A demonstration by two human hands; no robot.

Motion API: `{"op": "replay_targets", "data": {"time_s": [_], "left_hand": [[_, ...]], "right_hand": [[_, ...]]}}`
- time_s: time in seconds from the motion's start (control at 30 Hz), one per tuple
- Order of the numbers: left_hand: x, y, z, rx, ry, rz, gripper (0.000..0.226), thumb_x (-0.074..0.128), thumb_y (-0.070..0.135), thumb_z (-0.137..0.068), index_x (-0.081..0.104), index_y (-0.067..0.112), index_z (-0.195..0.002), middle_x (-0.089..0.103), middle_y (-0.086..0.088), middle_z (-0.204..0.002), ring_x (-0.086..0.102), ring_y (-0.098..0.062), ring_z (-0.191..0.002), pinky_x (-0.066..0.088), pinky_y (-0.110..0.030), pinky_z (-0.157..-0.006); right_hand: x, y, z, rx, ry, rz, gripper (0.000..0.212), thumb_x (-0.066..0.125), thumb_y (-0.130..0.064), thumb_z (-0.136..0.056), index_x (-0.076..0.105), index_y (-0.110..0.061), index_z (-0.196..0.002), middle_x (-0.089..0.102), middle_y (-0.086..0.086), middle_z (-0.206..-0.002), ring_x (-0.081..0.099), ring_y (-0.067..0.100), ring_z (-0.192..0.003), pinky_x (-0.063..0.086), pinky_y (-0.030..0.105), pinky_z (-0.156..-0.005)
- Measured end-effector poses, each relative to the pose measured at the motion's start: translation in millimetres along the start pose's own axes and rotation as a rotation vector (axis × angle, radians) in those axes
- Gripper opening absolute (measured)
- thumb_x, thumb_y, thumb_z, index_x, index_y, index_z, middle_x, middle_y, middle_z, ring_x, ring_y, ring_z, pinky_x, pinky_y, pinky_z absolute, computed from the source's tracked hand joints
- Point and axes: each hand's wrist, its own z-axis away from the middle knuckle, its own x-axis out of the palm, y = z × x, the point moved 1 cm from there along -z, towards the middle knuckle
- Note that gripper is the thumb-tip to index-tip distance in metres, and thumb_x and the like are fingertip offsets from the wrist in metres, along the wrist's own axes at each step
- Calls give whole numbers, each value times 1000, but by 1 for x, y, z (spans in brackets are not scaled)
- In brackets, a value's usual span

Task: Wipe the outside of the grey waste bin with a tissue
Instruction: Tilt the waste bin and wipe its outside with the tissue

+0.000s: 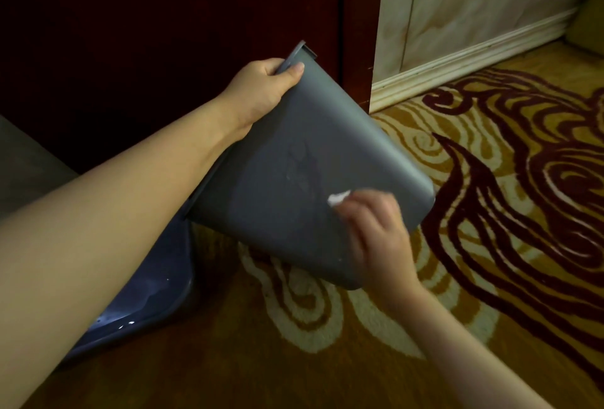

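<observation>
The grey waste bin (pixel 294 160) is held off the floor, tilted, with its base toward the lower right and its rim toward the upper left. My left hand (pixel 261 88) grips the rim at the top, thumb on the outer wall. My right hand (pixel 379 232) presses a small white tissue (pixel 338 198) against the bin's side wall near the base. Faint smear marks show on the wall above the tissue.
A dark blue plastic basin or lid (pixel 147 297) lies on the patterned carpet (pixel 490 212) under my left forearm. Dark wooden furniture (pixel 163 16) stands behind the bin. A pale marbled wall with skirting board (pixel 457 62) runs at the upper right.
</observation>
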Motion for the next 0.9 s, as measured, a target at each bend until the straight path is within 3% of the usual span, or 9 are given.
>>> {"op": "replay_targets", "data": {"time_s": [0.07, 0.13, 0.33, 0.4, 0.5, 0.57, 0.63, 0.77, 0.9], "left_hand": [[1, 0, -1, -2, -7, -3, 17, 48, 30, -95, 64, 25, -90, 69, 6, -87, 67, 4, -65, 51, -11, -58], [3, 0, -1, -10, -14, 0, 17, 49, 30, -94, 64, 25, -90, 69, 6, -87, 68, 3, -66, 53, -12, -60], [2, -1, -2, 1, -11, -18, 18, 49, 32, -94, 65, 27, -88, 70, 8, -86, 68, 3, -68, 51, -11, -57], [3, -2, -3, 8, -10, -31, 18, 49, 32, -94, 65, 27, -88, 70, 9, -85, 68, 4, -69, 50, -10, -58], [1, -3, -3, -2, -3, -27, 18, 50, 33, -93, 66, 28, -86, 70, 9, -84, 68, 3, -68, 51, -11, -58], [0, -2, -3, -10, -1, -13, 18, 50, 32, -93, 66, 28, -85, 71, 9, -83, 68, 3, -67, 51, -11, -56], [-1, -2, -2, -19, -4, -4, 19, 50, 32, -93, 66, 27, -85, 71, 9, -81, 69, 2, -66, 51, -12, -55], [-2, -3, -1, -30, -8, 24, 18, 50, 30, -94, 66, 26, -86, 70, 6, -83, 69, 1, -66, 52, -14, -58], [-3, -3, 1, -33, -18, 11, 18, 49, 31, -94, 66, 24, -91, 71, 5, -87, 69, 0, -69, 54, -14, -61]], "right_hand": [[-4, 13, -19, 71, 24, 35, 14, 57, -8, -89, 64, -4, -101, 59, 11, -104, 53, 19, -96, 41, 23, -88], [5, 16, -4, 63, -70, 23, 14, 59, -8, -88, 64, -5, -101, 59, 11, -104, 53, 20, -96, 44, 27, -87], [29, 8, 102, -109, -623, 43, 36, 79, -9, -70, 65, -23, -99, 61, -6, -103, 60, 9, -92, 50, 18, -81], [22, 6, 101, -14, -545, -42, 30, 73, -11, -76, 64, -25, -100, 58, -13, -106, 56, 2, -96, 46, 12, -83], [-1, 23, 67, 176, -128, -134, 14, 56, -13, -88, 62, -21, -99, 53, -25, -105, 50, -7, -97, 41, 9, -84], [-18, 39, 39, 227, 72, -7, 11, 56, -12, -90, 59, -14, -100, 53, -7, -106, 49, 5, -97, 42, 19, -85], [-20, 51, 27, 295, 110, 33, 13, 59, -5, -87, 58, -10, -99, 53, 5, -104, 51, 17, -96, 45, 30, -83], [6, 34, 70, 232, -172, 38, 28, 68, 3, -77, 63, -10, -102, 58, 7, -105, 56, 19, -98, 50, 32, -83], [21, 8, 113, 104, -510, -14, 33, 77, -3, -71, 66, -19, -99, 61, -3, -103, 58, 10, -99, 50, 20, -84]]}}
